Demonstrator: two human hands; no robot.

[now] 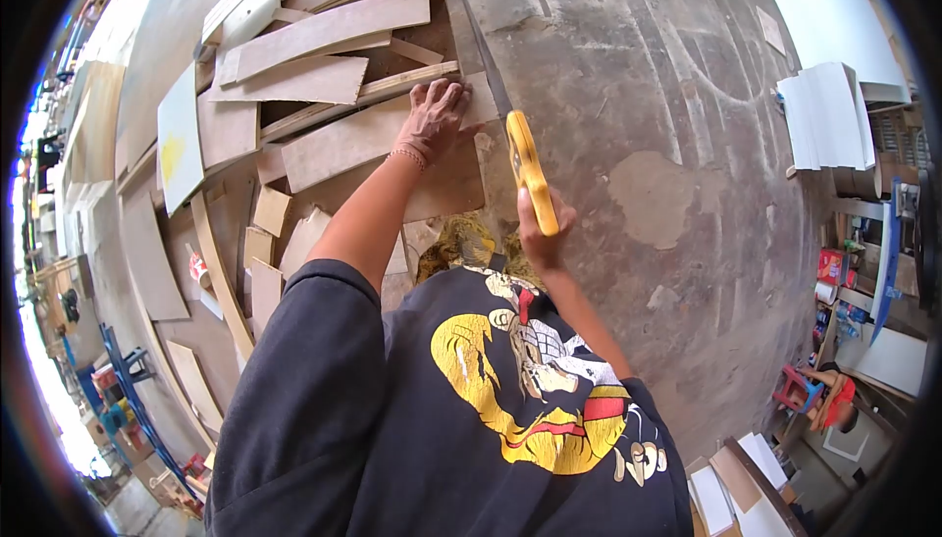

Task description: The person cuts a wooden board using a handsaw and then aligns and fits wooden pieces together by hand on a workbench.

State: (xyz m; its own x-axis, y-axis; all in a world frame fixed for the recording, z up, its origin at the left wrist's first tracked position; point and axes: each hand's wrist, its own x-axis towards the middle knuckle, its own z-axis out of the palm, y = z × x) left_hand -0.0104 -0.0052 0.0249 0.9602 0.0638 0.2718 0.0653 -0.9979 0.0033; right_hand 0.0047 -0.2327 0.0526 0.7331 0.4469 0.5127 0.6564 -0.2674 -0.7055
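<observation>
My right hand [546, 221] is wrapped round the yellow handle of a hand saw [527, 159]. The saw's dark blade points up and away, lying beside the right edge of a thin wooden board [481, 105]. My left hand [435, 117] presses down with its fingers spread on the wood, at the near end of a narrow wooden strip [392, 83]. Below that strip lies a long plywood piece [339, 148], partly hidden by my left hand and forearm. Whether the blade touches the board is hard to tell.
Plywood offcuts [334, 32] lie piled at the upper left, with a white panel [181, 140] beside them. Concrete floor [638, 76] extends on the right. White boards [826, 117] are stacked at the far right. A person in red [840, 402] is at the lower right.
</observation>
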